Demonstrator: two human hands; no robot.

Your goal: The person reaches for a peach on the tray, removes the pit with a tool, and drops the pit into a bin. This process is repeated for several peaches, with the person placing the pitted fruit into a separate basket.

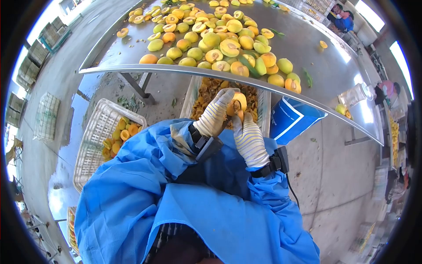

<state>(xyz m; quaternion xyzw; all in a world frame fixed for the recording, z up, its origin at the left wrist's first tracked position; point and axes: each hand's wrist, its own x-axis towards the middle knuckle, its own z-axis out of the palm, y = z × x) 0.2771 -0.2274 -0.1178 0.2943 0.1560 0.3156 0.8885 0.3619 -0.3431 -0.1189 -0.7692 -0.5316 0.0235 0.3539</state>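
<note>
My left hand, in a white striped glove, is closed around a cut yellow peach. Its orange flesh and a dark hollow or pit at the centre face up. My right hand, gloved the same way, has its fingers and thumb closed at the lower edge of that peach. Whether a small tool is in the right hand is hidden. Below both hands stands a crate filled with brown-orange pits and scraps. Whole and halved peaches are heaped on the metal table in front of me.
To the left a white plastic crate holds peach halves. A blue container stands under the table edge at right. A clear plastic jar lies on the table's right end. Other people sit farther back.
</note>
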